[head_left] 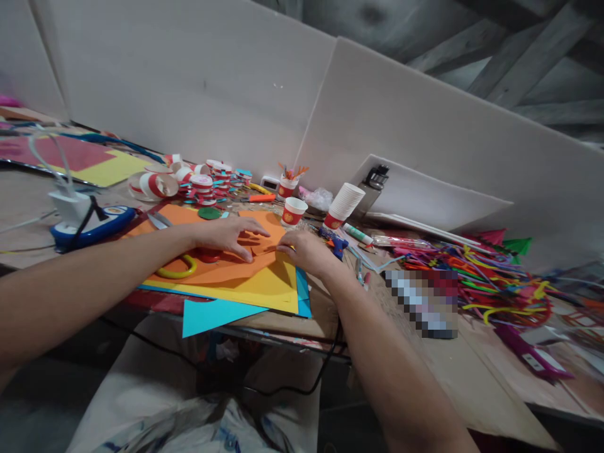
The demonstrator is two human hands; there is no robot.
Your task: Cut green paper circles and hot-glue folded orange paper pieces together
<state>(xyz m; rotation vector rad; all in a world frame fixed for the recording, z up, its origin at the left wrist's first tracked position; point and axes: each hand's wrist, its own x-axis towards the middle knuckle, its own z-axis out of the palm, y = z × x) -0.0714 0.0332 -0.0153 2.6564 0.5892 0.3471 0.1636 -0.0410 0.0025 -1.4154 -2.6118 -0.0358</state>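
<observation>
Orange paper (212, 272) lies over yellow paper (283, 289) and blue sheets at the table's front edge. Resting over the orange paper, my left hand (231, 236) has its fingers apart and bent, with nothing between them. My right hand (302, 246) is at the orange paper's right side, thumb and fingers pressed together on its edge. Scissors with yellow handles (182, 267) lie partly under my left forearm. A red and white paper cup (293, 212) stands just beyond my hands.
Stacked cups (343, 206), a dark bottle (370, 192) and a blue glue gun (336, 244) are behind my right hand. Colourful pipe cleaners (491, 283) cover the right side. A blue power strip (94, 229) sits left. Ringed paper cups (202, 189) stand at the back.
</observation>
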